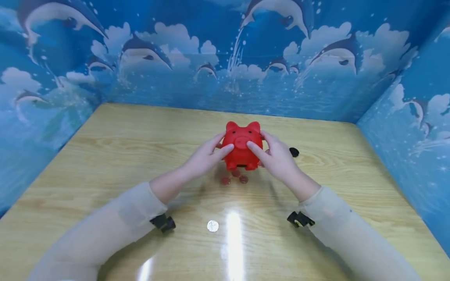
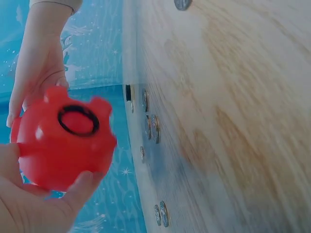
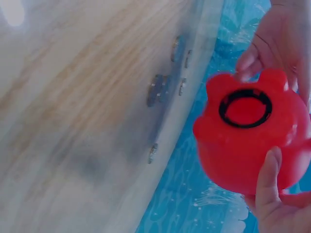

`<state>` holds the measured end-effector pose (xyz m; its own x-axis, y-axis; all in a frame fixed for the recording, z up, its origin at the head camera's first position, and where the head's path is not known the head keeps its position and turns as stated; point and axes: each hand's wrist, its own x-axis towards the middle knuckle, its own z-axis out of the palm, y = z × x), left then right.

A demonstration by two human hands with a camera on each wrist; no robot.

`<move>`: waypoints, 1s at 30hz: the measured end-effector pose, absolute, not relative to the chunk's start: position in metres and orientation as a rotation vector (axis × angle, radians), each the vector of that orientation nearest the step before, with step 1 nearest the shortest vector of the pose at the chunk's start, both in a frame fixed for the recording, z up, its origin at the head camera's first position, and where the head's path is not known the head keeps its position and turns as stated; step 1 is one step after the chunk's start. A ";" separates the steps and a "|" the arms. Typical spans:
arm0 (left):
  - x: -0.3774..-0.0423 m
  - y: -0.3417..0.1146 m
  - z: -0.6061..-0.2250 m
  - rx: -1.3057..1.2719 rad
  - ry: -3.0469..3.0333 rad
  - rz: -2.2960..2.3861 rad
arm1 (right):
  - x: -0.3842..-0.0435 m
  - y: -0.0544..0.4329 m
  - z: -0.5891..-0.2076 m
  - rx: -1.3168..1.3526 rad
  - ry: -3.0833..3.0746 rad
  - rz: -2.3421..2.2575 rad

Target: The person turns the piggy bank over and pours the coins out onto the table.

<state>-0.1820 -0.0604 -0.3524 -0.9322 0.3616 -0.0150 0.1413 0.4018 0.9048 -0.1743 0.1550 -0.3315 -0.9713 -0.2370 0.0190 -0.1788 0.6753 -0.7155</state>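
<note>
Both hands hold a red piggy bank (image 1: 240, 157) up off the table, its snout toward me. My left hand (image 1: 205, 158) grips one side, thumb beside the snout and fingers round the flank. On the other side my right hand (image 1: 279, 158) grips it the same way. The wrist views show the underside with a round, black-rimmed opening (image 3: 245, 108) between the feet. Beneath the pig several coins (image 1: 243, 179) lie on the table, looking reddish in the head view; the left wrist view shows more coins (image 2: 155, 128) standing out along the tabletop.
A small black cap-like piece (image 1: 294, 152) lies on the wooden table (image 1: 140, 148) beyond the right hand. One silver coin (image 1: 212, 226) lies nearer me, between the forearms. A blue dolphin-print curtain (image 1: 197, 89) encloses the table's back and sides. Small black cameras (image 1: 163, 222) sit at both wrists.
</note>
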 end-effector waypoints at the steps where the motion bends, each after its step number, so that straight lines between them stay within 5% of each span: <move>1: -0.182 -0.061 -0.352 0.478 2.433 1.579 | -0.173 0.155 -0.333 -0.359 2.804 -1.214; 5: -0.180 -0.062 -0.349 0.744 2.496 1.687 | -0.168 0.154 -0.339 -0.585 2.820 -1.413; 13: -0.177 -0.066 -0.343 1.815 2.968 1.533 | -0.167 0.155 -0.343 -1.850 3.237 -1.153; 21: -0.177 -0.068 -0.342 2.341 2.869 1.475 | -0.167 0.150 -0.343 -2.213 3.236 -1.093; 25: -0.175 -0.068 -0.342 2.061 2.858 1.585 | -0.166 0.153 -0.341 -2.023 3.239 -1.056; 30: -0.172 -0.066 -0.340 0.972 2.610 1.745 | -0.164 0.152 -0.332 -1.126 3.075 -1.135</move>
<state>-0.1716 -0.0657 -0.3399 -0.8155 0.3903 0.4273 0.5440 0.2650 0.7962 -0.1638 0.1523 -0.3318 -0.7424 -0.4574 0.4895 -0.6657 0.5854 -0.4626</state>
